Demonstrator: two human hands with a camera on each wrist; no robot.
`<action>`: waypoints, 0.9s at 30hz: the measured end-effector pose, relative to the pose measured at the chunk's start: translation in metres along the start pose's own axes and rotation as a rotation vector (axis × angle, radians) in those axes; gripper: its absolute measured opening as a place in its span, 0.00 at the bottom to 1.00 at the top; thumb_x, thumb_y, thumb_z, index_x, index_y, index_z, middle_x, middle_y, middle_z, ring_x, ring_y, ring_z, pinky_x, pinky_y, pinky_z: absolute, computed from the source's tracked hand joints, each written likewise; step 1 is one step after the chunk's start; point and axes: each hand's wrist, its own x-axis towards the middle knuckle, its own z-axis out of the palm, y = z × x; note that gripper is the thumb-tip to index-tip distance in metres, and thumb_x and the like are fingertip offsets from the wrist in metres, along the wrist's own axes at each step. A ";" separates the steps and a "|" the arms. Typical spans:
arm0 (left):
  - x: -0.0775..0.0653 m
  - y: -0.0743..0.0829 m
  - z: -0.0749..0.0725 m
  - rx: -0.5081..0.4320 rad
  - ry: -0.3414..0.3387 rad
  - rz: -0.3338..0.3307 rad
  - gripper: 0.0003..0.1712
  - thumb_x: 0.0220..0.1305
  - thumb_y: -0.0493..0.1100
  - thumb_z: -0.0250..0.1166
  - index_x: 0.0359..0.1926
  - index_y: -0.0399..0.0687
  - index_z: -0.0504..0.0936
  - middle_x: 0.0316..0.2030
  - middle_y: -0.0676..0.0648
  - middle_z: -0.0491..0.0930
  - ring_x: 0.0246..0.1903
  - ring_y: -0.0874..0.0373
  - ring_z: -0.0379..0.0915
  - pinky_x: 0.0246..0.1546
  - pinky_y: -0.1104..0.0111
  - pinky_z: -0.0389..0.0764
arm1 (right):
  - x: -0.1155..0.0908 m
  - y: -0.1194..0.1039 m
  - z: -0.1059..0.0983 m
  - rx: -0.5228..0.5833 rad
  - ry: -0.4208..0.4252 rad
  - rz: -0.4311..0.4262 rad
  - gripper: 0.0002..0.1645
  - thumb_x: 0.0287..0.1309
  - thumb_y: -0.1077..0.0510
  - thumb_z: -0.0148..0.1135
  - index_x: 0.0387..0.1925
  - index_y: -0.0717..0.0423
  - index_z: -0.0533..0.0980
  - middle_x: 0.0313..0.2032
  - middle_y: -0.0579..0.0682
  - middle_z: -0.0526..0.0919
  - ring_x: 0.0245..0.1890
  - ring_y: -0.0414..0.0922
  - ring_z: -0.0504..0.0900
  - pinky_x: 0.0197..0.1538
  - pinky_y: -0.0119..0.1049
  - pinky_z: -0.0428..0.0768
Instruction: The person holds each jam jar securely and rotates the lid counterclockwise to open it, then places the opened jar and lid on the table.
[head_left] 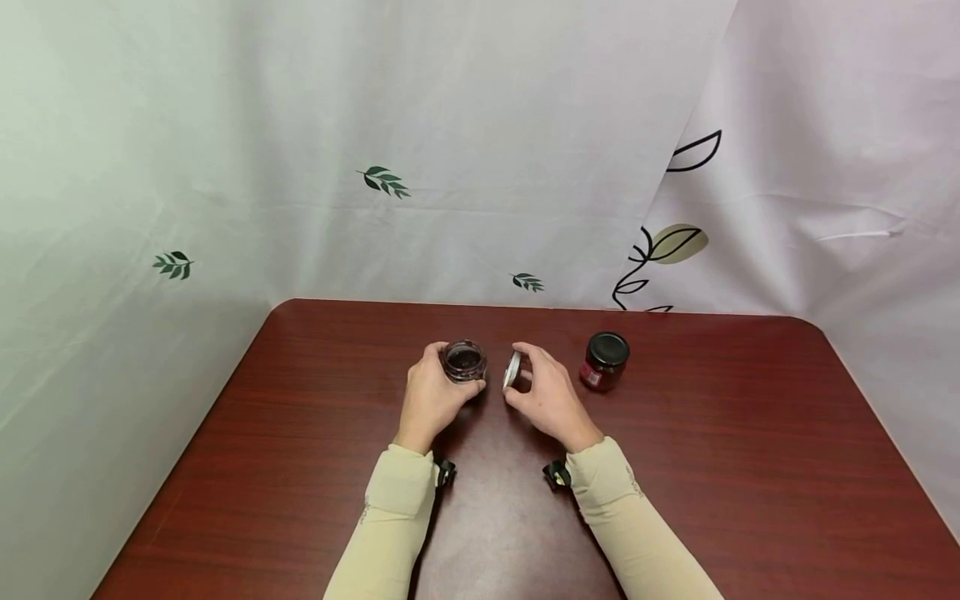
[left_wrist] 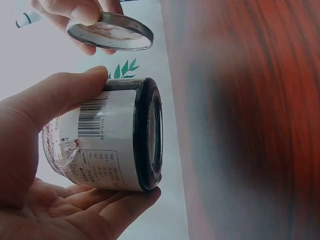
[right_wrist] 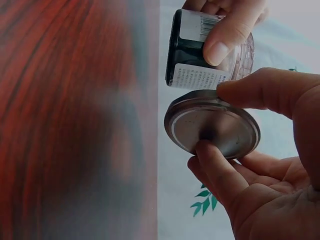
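Note:
My left hand [head_left: 435, 400] grips a glass jar [left_wrist: 107, 135] of dark contents, thumb on one side and fingers on the other. The jar's mouth is uncovered, and its white label carries a barcode. In the left wrist view its base is lifted off the table. Just to the right, my right hand [head_left: 549, 396] pinches a round metal lid [right_wrist: 215, 125] at its rim, with a finger against the outer face. The lid stands tilted on edge, its pale inner side turned toward the jar, a small gap between them.
A second jar [head_left: 604, 360], with a dark lid and a red label, stands on the brown table [head_left: 300, 433] to the right of my right hand. White cloth [head_left: 480, 150] with leaf prints hangs behind the table's far edge.

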 end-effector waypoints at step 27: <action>0.003 -0.010 0.002 0.012 -0.073 -0.066 0.46 0.47 0.46 0.81 0.63 0.36 0.69 0.49 0.36 0.82 0.49 0.42 0.79 0.50 0.51 0.79 | 0.001 0.006 0.005 -0.015 -0.091 0.045 0.43 0.51 0.69 0.74 0.68 0.67 0.67 0.60 0.63 0.75 0.53 0.55 0.84 0.50 0.41 0.83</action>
